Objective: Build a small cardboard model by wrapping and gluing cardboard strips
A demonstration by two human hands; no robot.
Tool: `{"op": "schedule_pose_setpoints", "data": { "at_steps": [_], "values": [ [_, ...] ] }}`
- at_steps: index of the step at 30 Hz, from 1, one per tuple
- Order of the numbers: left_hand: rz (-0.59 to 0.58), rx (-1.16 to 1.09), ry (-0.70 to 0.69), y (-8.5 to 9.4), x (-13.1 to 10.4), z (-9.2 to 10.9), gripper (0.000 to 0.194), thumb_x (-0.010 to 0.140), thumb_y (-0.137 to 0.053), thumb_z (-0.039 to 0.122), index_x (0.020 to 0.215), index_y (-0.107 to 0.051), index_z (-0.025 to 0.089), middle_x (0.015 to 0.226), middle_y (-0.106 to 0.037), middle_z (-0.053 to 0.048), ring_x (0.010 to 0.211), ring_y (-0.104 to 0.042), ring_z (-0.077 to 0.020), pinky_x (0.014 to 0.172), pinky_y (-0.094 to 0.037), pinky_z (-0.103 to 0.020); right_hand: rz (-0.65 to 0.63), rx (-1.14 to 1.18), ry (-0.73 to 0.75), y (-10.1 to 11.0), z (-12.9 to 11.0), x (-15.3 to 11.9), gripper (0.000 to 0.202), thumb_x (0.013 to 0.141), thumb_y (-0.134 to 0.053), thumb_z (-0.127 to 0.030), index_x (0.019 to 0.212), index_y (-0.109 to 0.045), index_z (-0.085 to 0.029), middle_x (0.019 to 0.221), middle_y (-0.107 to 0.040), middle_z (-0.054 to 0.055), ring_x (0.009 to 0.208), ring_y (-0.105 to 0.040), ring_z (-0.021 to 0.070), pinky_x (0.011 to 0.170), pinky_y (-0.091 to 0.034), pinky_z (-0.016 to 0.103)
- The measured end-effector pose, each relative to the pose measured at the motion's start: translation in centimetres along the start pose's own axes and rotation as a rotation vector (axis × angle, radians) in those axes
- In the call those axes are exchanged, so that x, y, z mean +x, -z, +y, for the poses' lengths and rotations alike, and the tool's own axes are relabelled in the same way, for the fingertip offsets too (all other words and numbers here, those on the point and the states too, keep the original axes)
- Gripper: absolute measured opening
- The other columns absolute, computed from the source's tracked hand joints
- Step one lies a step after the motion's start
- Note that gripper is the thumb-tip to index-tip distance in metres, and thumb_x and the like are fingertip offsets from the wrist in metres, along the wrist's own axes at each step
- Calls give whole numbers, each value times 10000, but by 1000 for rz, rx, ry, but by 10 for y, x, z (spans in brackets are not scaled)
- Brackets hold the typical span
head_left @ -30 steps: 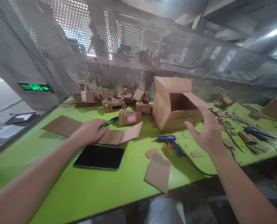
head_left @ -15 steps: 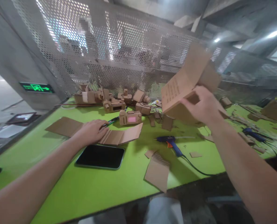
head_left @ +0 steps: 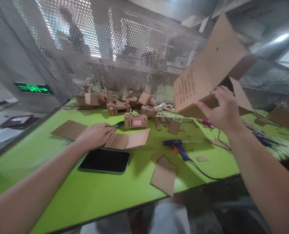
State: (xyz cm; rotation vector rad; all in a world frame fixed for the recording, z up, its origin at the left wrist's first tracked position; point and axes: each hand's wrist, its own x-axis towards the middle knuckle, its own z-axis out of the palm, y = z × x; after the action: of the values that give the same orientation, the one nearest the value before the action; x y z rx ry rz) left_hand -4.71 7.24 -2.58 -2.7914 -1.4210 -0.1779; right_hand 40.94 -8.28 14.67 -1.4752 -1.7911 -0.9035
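Note:
My right hand (head_left: 219, 105) grips the edge of an open cardboard box (head_left: 195, 81) with printed text, raised above the right part of the green table (head_left: 68, 188). My left hand (head_left: 95, 136) rests on a folded cardboard strip (head_left: 128, 139), fingers together; whether they pinch anything is hidden. A dark pen-like tool (head_left: 118, 124) lies by its fingertips. Just below that hand is a black phone (head_left: 104, 161). Between the hands, farther back, sits a small cardboard camera model (head_left: 136, 121) with a pink patch. A blue glue gun (head_left: 179, 148) lies under the box.
More cardboard models (head_left: 118, 108) line the table's back, before a perforated metal screen (head_left: 134, 65). A loose cardboard piece (head_left: 164, 178) lies at the front edge. Cardboard scraps, cables and a second blue glue gun (head_left: 262, 139) are on the right. Blurred figures show behind the screen.
My right hand has moved right with the box, which now stands higher and more open to view. A red tool beneath it has come into sight. My left hand has hardly moved.

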Motion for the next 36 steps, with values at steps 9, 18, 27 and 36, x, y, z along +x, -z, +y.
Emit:
{"op": "schedule_pose_setpoints", "data": {
  "at_steps": [9,18,27,36],
  "values": [
    [167,-83,109,0,-1,-1,589,1028,-356,448,1426,-704,188,1484,-545,-209,1255,-652,-396,1095,-518,-544,-325,67,190,-53,-27,-34,223,987,-658,-442,956,-664,-221,1063,-750,122,1046,-661,339,1038,-456,549],
    [513,-194,84,6,-6,4,603,1048,-447,405,1532,-545,59,1578,-368,-236,1540,-388,-339,1313,-310,-460,-401,85,95,-78,-51,-53,294,1070,-481,-437,1025,-657,-207,1051,-770,132,1011,-675,322,1013,-443,511],
    [300,-150,131,-3,-3,-4,686,1006,-491,483,1532,-558,48,1556,-377,-244,1439,-510,-375,1246,-410,-457,-230,178,-17,-67,-83,-73,602,992,-558,-259,1568,-407,-170,1551,-543,214,1496,-464,401,1277,-310,670],
    [163,2,137,11,-4,3,618,1020,-423,519,1396,-672,96,1506,-540,-272,1419,-492,-479,1214,-141,-817,-355,310,-24,-28,-109,-130,812,1019,-545,-212,1723,-155,-322,1792,-213,114,1651,-213,408,1247,-394,710]
  ]
}}
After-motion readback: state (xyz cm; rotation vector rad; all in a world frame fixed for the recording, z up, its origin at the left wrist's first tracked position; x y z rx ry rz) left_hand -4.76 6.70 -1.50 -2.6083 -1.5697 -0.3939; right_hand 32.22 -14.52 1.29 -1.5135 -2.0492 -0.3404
